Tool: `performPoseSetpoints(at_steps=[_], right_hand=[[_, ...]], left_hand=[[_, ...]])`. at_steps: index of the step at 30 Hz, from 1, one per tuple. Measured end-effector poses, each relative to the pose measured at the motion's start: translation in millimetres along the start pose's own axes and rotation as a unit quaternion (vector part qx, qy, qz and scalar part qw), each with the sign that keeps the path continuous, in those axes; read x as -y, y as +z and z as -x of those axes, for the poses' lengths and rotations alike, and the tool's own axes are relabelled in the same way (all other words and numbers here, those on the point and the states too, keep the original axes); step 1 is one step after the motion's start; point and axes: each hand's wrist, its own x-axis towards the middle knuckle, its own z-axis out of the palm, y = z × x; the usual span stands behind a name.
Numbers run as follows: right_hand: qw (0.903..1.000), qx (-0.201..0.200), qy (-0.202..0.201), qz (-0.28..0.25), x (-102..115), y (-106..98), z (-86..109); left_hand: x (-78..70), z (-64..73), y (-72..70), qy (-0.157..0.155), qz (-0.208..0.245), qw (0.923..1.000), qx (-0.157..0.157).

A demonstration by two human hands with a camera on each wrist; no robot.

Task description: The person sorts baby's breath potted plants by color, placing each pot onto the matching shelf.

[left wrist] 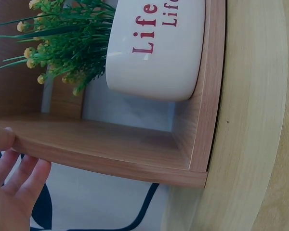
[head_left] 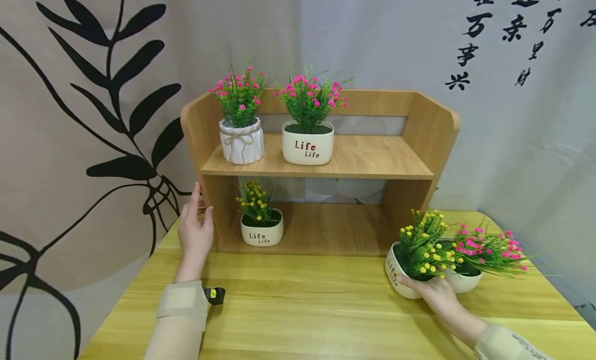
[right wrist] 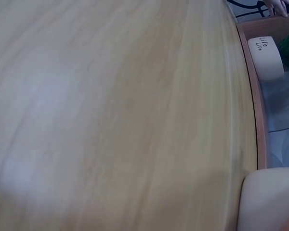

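My right hand [head_left: 437, 295] grips the rim of a white "Life" pot with yellow flowers [head_left: 421, 249], which leans to one side at the right front of the wooden shelf. Behind it, a white pot with pink flowers [head_left: 467, 277] stands on the table, partly hidden. In the right wrist view, only part of the gripped white pot [right wrist: 269, 199] shows, at the lower right corner. My left hand [head_left: 196, 230] touches the shelf's left side panel [left wrist: 106, 161], its thumb at the front edge and its fingers extended along the outer side.
The two-tier shelf [head_left: 316, 168] holds a white bark-like pot [head_left: 242, 143] and a "Life" pot with pink flowers [head_left: 308, 145] on top. A smaller yellow-flowered pot [head_left: 262, 229] sits at lower left. Behind hangs a printed curtain [head_left: 372, 34]. The wooden table [head_left: 298, 308] extends in front.
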Motion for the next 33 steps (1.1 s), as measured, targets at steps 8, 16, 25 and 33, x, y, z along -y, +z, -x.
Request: performPoseSetpoints(at_steps=[8, 16, 25, 33], right_hand=[[0.9994, -0.027, 0.020, 0.005, -5, -4, 1.0], [0.9973, -0.053, 0.006, 0.051, -8, -7, 5.6], [0.9929, -0.067, -0.012, 0.098, -1, -7, 16.6], [0.9861, -0.066, -0.071, 0.135, 13, -7, 25.8]], left_hand=[[0.2, 0.1, 2.9, 0.003, -0.001, 1.0000, -0.001], [-1.4, 0.1, 1.5, -0.012, 0.004, 0.9999, 0.007], [-1.8, -0.6, 0.8, -0.017, 0.002, 0.9999, 0.004], [-0.3, -0.5, 1.8, -0.012, 0.001, 0.9999, 0.001]])
